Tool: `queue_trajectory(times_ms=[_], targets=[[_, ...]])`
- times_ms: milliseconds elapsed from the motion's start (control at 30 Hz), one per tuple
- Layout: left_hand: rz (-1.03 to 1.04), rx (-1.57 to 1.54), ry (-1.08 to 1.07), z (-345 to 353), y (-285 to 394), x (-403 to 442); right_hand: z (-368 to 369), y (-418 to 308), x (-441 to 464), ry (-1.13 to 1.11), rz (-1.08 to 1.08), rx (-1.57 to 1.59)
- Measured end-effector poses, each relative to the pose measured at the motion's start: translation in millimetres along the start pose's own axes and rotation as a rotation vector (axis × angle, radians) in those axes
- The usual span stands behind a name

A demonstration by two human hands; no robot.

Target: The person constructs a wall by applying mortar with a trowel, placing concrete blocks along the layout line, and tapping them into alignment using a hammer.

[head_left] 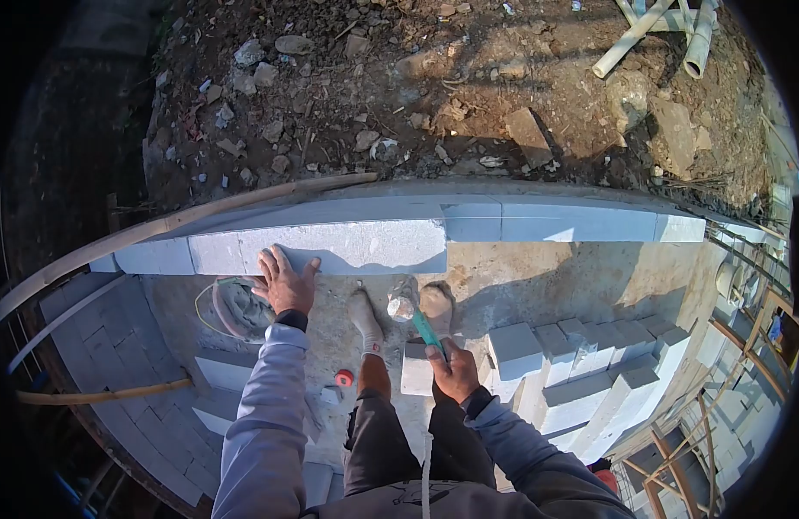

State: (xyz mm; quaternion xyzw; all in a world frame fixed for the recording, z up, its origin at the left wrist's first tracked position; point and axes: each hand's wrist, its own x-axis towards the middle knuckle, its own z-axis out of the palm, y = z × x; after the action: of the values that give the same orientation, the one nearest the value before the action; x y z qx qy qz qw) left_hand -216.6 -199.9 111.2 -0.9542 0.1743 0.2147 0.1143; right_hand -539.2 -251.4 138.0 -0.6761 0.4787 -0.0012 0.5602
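Observation:
My left hand [288,284] lies with its fingers spread against the face of a pale lightweight block [347,246] in the low wall in front of me. Wrapped in my right hand [458,372] is the green handle of a mallet [425,329]. Its whitish, dusty head [401,309] points away from me, above the floor near my feet and apart from the wall. A thin string [477,217] appears to run along the wall's top edge.
A bucket of grey mix [243,307] stands left, below the wall. Stacked blocks [590,363] fill the right. A red tape measure [344,378] lies on the floor. Bamboo poles [183,212] cross the left side. Beyond the wall is rubble-strewn soil [373,95] with pipes [633,39].

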Motion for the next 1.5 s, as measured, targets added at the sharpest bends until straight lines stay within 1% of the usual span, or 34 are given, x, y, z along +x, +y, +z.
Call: queue_trajectory(times_ms=[33,100,133,200,300,367,433,500,533,667,767,900,967,1000,1033,1100,1133,1300,1333,1433,1467,1500], targets=[[0.002,0.009,0.003,0.9,0.1,0.6,-5.8,10.3,-13.6,0.047,0.006,0.036],[0.015,0.005,0.013,4.4,-3.4,2.4,-20.7,34.9,-34.4,0.049,0.139,0.001],[0.021,0.002,0.018,6.4,-5.2,2.9,-25.3,60.7,-41.0,-0.043,0.272,-0.158],[0.027,0.010,0.032,9.8,-6.6,2.5,-26.2,97.0,-33.6,-0.052,0.415,-0.266],[0.016,0.035,0.024,1.6,-5.5,-0.5,-8.8,177.9,2.5,-0.026,0.593,-0.403],[0.061,0.038,0.039,8.3,-8.6,2.9,-11.8,198.9,37.5,-0.037,0.805,-0.421],[0.070,0.078,0.051,13.3,-10.3,4.5,-10.7,224.7,61.4,0.025,0.962,-0.361],[0.112,0.069,0.082,29.6,-30.5,18.3,-17.8,229.2,77.3,0.155,1.013,-0.305],[0.111,0.067,0.076,29.3,-25.6,15.6,-25.8,229.5,80.2,0.171,1.034,-0.279],[0.091,0.112,0.081,26.3,-29.0,19.1,-46.6,248.1,82.0,0.231,1.046,-0.206],[0.087,0.144,0.077,26.4,-24.1,18.1,-50.4,269.5,69.0,0.253,1.007,-0.227],[0.050,0.159,0.071,25.9,-20.4,11.9,-27.8,287.8,21.1,0.256,0.968,-0.347],[0.036,0.190,0.073,29.4,-24.0,19.0,-15.2,273.4,-6.0,0.238,1.000,-0.415],[0.065,0.203,0.078,35.5,-33.3,28.3,-6.7,267.6,-19.5,0.239,1.023,-0.443],[0.057,0.214,0.079,34.8,-26.7,26.7,1.2,260.8,-29.6,0.238,1.044,-0.467],[0.035,0.245,0.079,27.9,-17.9,16.6,3.8,238.5,-46.6,0.181,1.072,-0.306],[0.031,0.262,0.099,30.4,-18.0,18.7,7.9,232.0,-52.3,0.194,1.045,-0.256],[0.037,0.286,0.043,16.8,-7.5,8.6,21.3,202.9,-53.4,0.216,0.887,0.029],[0.049,0.290,0.039,14.1,-4.3,6.2,26.2,201.1,-52.6,0.265,0.828,0.049],[0.002,0.358,-0.087,-12.3,9.8,-1.9,32.7,177.3,-52.1,0.271,0.724,0.026],[0.084,0.311,-0.109,-9.8,2.3,11.0,33.9,167.3,-53.5,0.287,0.701,0.037],[0.215,0.250,-0.104,-2.5,-4.3,20.6,35.4,157.0,-56.6,0.302,0.679,0.046]])
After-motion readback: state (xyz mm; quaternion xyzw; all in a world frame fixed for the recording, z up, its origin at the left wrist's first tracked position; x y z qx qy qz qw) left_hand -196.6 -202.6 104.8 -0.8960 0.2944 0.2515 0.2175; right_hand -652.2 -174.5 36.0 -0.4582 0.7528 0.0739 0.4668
